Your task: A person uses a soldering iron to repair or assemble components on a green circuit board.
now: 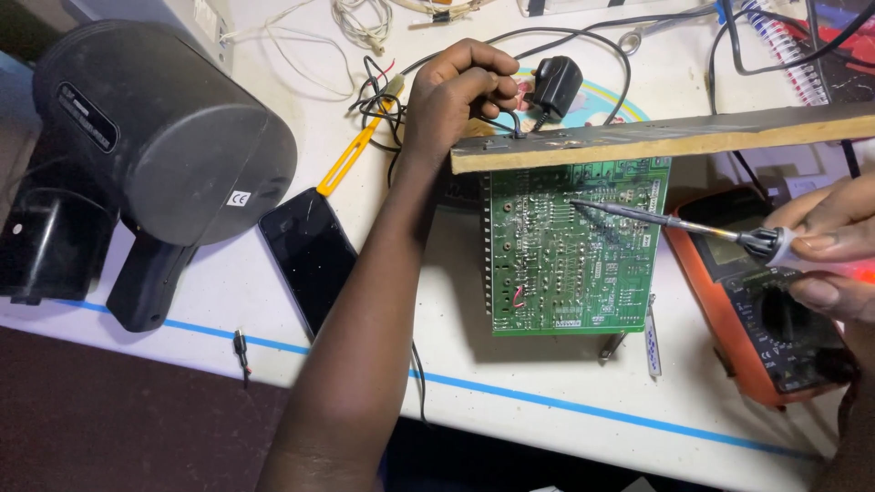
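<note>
On the circuit board [574,246], right hand [825,251] presses soldering iron [674,221].

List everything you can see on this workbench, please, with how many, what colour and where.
circuit board: one, green, centre, solder side up
soldering iron: one, metal shaft, tip on the board
wooden strip: one, tan, along the board's top edge
multimeter: one, orange and black, right
phone: one, black, left of centre, screen dark
round casing: one, black, far left
plug: one, black, top centre, with black cables
notebook: one, spiral-bound, top right
table: one, white, blue edge line
left hand: grips the strip's left end
right hand: holds the iron's handle
</note>
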